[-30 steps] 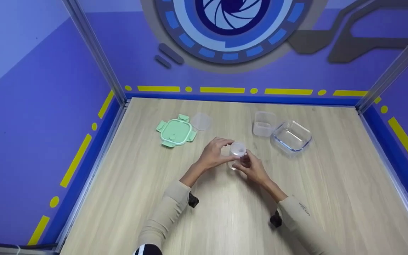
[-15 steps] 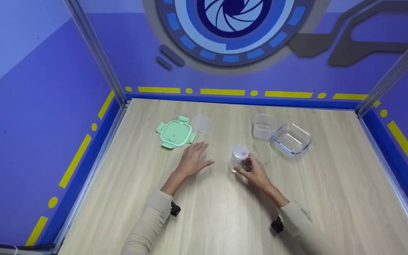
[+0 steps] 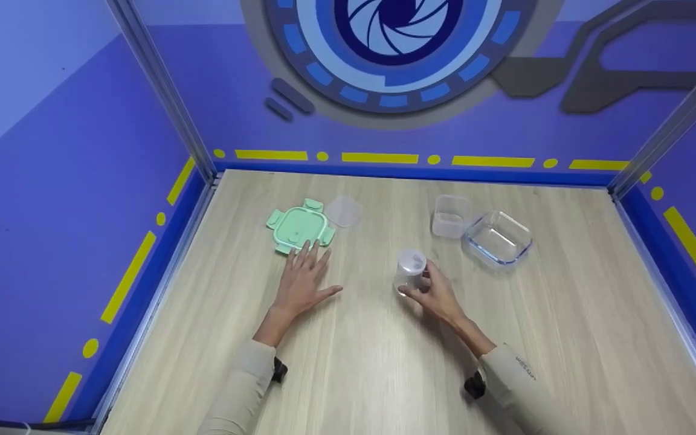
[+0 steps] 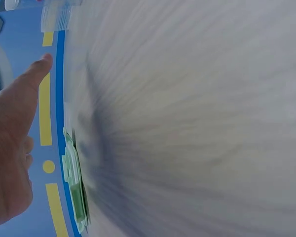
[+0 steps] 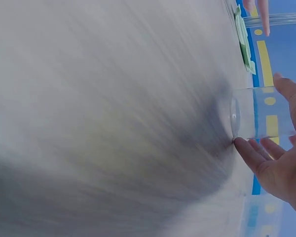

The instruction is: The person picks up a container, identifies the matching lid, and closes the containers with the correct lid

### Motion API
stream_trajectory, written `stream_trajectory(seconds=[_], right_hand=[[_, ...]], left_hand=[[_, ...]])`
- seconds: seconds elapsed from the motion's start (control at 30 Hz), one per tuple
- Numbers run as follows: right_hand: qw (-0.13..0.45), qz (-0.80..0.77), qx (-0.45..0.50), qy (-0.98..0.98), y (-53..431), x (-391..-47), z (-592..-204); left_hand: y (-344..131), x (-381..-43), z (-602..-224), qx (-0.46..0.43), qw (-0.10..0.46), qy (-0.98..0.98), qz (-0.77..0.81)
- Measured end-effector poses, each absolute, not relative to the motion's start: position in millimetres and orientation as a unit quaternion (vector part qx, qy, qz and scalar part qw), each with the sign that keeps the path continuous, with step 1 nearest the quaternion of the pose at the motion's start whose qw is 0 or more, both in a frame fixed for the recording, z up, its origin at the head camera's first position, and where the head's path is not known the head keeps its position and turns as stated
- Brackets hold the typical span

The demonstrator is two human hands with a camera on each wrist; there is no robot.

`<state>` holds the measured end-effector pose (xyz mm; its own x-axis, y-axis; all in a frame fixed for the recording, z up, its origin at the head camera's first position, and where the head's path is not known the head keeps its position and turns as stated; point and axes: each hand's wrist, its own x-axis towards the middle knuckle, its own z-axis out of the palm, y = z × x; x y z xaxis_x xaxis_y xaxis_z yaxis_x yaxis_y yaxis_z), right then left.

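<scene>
A clear cylindrical jar (image 3: pixel 408 279) with a whitish translucent lid (image 3: pixel 412 261) on top stands upright mid-table. My right hand (image 3: pixel 441 296) holds it from the right side, thumb and fingers round its lower wall. The right wrist view shows the see-through jar (image 5: pixel 245 113) between thumb and fingers, its base by the tabletop. My left hand (image 3: pixel 299 287) is spread with nothing in it, its fingertips overlapping the near edge of a green square lid (image 3: pixel 299 226) with side flaps. That green lid (image 4: pixel 76 185) also shows in the left wrist view.
A thin translucent lid (image 3: pixel 344 211) lies right of the green lid. At the back right stand a frosted plastic container (image 3: pixel 451 217) and, against its right side, a square glass container (image 3: pixel 499 238). Blue-purple walls border the wooden table (image 3: pixel 366 374).
My left hand has let go of the jar's top and moved left to the green lid, fingers spreading. My right hand stays on the jar, which has hardly moved.
</scene>
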<state>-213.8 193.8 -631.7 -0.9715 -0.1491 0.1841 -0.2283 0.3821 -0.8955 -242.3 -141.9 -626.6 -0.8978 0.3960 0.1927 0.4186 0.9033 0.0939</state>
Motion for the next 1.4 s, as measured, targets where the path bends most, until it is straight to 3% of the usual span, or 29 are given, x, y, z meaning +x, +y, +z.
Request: stream_trajectory(seconds=[0.47,1.17,1.4], right_hand=[[0.047,0.545,0.091,-0.832,218.7,-200.9,-628.8],[0.172,0.464,-0.108,-0.862,386.7,-179.9,-628.9],[0.134,0.445,-0.150,-0.873,423.9,-191.2,-617.3]], left_hand=[[-149.6,-236.9,-629.7,-0.206,0.087,-0.970,-0.092],[-159.7,-231.1,-626.1,-0.179,0.083,-0.972,-0.130],[-163.2,-227.2,-626.8,-0.177,0.089,-0.971,-0.137]])
